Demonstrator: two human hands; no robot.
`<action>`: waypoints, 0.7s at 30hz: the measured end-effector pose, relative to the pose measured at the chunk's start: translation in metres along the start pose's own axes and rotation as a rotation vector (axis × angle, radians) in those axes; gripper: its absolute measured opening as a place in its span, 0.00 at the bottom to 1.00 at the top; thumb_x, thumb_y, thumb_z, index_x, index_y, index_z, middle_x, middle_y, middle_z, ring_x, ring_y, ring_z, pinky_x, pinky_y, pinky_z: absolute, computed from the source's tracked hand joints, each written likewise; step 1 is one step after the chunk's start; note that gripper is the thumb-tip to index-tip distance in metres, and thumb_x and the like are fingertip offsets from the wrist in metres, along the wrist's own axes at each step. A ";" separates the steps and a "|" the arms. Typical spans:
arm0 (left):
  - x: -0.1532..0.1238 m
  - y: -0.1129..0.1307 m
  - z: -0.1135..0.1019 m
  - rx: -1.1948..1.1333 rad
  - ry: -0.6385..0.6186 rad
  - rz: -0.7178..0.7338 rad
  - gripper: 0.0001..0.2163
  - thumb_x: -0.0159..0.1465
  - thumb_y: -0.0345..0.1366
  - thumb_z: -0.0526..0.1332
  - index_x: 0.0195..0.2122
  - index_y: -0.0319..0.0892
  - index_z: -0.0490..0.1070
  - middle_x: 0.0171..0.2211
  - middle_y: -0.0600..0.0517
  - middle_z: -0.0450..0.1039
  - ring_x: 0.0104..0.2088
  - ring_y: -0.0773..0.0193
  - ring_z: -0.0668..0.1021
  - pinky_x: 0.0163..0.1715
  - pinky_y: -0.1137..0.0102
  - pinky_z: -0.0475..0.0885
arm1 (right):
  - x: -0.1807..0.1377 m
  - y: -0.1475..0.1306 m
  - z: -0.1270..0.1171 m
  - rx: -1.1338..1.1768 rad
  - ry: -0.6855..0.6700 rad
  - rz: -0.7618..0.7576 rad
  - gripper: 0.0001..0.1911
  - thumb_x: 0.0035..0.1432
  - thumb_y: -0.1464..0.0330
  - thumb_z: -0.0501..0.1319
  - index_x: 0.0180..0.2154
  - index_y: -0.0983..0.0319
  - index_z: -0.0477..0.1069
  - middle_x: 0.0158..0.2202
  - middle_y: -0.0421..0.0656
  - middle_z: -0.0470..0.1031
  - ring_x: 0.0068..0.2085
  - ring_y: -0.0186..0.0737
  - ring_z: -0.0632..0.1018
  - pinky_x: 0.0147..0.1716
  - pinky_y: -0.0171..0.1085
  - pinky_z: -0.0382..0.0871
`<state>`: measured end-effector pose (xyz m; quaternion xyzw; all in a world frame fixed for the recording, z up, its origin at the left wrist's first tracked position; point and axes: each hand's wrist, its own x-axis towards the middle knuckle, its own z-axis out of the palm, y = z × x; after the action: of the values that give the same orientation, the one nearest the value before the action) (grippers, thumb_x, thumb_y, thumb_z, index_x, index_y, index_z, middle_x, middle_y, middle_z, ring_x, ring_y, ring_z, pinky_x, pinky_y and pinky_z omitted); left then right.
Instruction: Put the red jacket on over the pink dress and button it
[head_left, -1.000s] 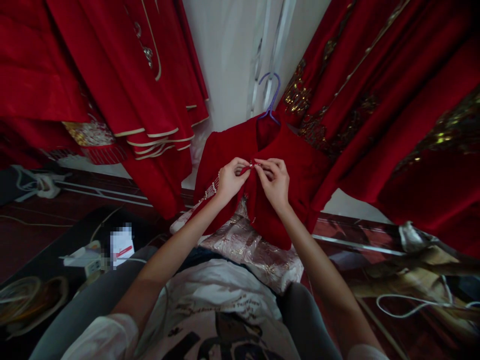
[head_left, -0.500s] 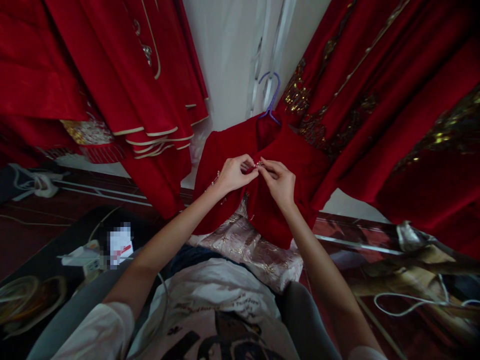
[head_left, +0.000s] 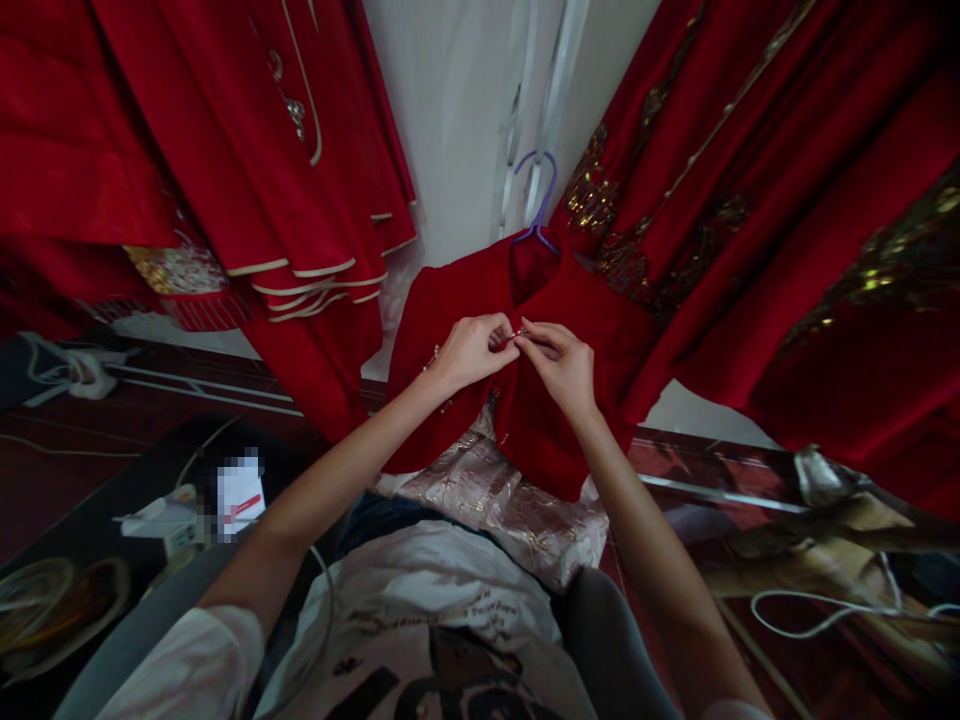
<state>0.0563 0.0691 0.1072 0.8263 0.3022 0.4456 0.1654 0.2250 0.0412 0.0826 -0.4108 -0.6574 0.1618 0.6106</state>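
A small red velvet jacket (head_left: 600, 340) on a purple hanger (head_left: 538, 200) lies in front of me over pale gold-patterned fabric (head_left: 510, 500) on my lap. My left hand (head_left: 469, 350) and my right hand (head_left: 562, 365) meet at the jacket's front opening, both pinched closed on its two edges around a small metallic fastening that I cannot make out clearly. A beaded trim shows near my left wrist.
Red embroidered garments hang at left (head_left: 225, 150) and right (head_left: 750, 200), with a white wall (head_left: 465, 120) between. On the dark floor at left lie a white power strip (head_left: 161, 520) and cables; a white cable (head_left: 817, 610) lies at right.
Both hands stayed at the jacket's front opening and drew closer together, fingers tightening on the fastening. The jacket shifted slightly and now covers more of the bead strand by my left wrist.
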 end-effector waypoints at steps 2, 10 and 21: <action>0.001 0.003 -0.001 0.060 -0.021 0.018 0.03 0.58 0.33 0.61 0.32 0.40 0.72 0.29 0.52 0.76 0.27 0.68 0.77 0.31 0.74 0.71 | 0.000 0.000 0.000 0.016 -0.011 0.016 0.18 0.56 0.57 0.65 0.46 0.58 0.78 0.45 0.45 0.77 0.45 0.41 0.79 0.47 0.43 0.79; 0.006 0.004 -0.003 0.199 -0.099 0.076 0.02 0.59 0.31 0.60 0.31 0.41 0.72 0.29 0.51 0.74 0.27 0.66 0.75 0.31 0.72 0.68 | 0.000 0.007 0.001 -0.003 -0.050 -0.014 0.15 0.57 0.60 0.64 0.45 0.60 0.77 0.47 0.46 0.75 0.46 0.40 0.79 0.49 0.43 0.77; -0.012 -0.011 0.039 -0.244 0.096 -0.177 0.09 0.65 0.32 0.54 0.42 0.42 0.72 0.41 0.49 0.77 0.38 0.65 0.79 0.41 0.69 0.75 | -0.020 0.024 0.023 -0.055 0.015 -0.014 0.31 0.56 0.71 0.55 0.62 0.57 0.56 0.61 0.50 0.61 0.56 0.40 0.70 0.54 0.43 0.70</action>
<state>0.0798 0.0690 0.0724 0.7480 0.3253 0.5015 0.2885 0.2100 0.0482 0.0472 -0.4241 -0.6597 0.1365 0.6052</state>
